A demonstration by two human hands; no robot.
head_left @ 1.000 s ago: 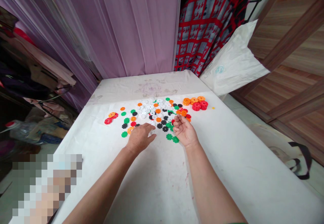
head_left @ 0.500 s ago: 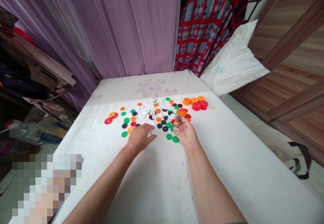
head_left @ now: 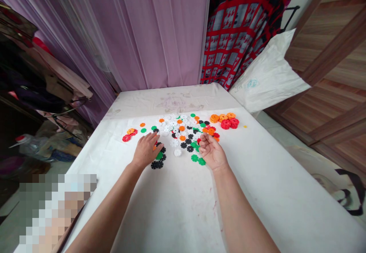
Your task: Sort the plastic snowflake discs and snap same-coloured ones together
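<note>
Flower-shaped plastic discs in white, black, green, orange and red lie loosely heaped on the table; white discs fill the middle. My left hand rests palm down over discs at the left of the heap, fingers stretched out and partly covering them. Black discs and a green disc show beside its thumb. My right hand is turned palm up at the right side, its fingers curled in. Whether anything sits in those fingers is hidden. Green discs lie just left of it.
Stacked orange discs and red discs stand at the far right. A small red and orange group lies at the left. The white cloth-covered table borders a purple curtain. A white bag leans at the right edge.
My left hand has moved left and flattened over the discs. Black and green discs now lie gathered by its thumb, and a white disc shows alone in front. My right hand stays curled.
</note>
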